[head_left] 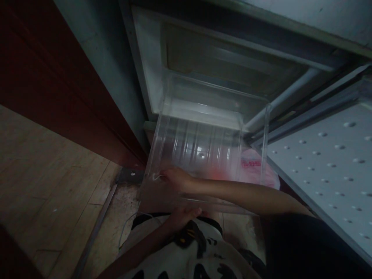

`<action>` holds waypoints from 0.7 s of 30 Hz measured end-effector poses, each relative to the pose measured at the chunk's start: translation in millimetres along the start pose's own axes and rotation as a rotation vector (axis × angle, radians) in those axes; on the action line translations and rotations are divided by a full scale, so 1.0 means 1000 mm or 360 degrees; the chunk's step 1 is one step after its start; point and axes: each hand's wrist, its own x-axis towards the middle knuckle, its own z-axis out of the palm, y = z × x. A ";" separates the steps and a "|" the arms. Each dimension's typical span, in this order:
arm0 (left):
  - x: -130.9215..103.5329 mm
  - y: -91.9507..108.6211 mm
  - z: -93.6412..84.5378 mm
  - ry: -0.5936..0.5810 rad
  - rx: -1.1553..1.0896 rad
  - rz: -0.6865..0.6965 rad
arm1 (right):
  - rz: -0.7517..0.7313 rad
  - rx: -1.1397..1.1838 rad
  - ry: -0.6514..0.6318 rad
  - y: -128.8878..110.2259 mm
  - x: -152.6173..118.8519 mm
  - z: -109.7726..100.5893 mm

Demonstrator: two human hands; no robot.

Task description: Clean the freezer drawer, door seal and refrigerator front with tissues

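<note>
A clear plastic drawer [200, 135] with a ribbed bottom is tilted in front of an open fridge compartment [151, 58]. Its near edge rests in my left hand [183, 217], the thumb lying along the front and the fingers partly hidden below. My right arm reaches across the drawer from the right. At the drawer's left side my right hand [176, 178] is blurred, its fingers curled. A small white bit [157, 177] shows by those fingertips; what it belongs to is unclear.
To the right stands a white dimpled door panel [328, 166]. A pink-white plastic bag [258, 166] lies beneath the drawer's right side. A dark red door frame [72, 89] rises on the left, above a tiled floor [58, 186]. A thin pale cord [123, 226] hangs near my lap.
</note>
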 end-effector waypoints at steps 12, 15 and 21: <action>0.001 -0.005 -0.003 -0.0015 0.0063 -0.0010 | 0.0040 0.0190 -0.0104 0.007 0.019 0.011; 0.001 -0.005 -0.003 0.0044 0.0068 0.0010 | 0.0008 0.0267 -0.0129 0.006 0.015 0.006; 0.002 -0.006 -0.002 0.0012 0.0001 -0.0024 | 0.0056 0.0361 0.0021 0.010 0.010 -0.016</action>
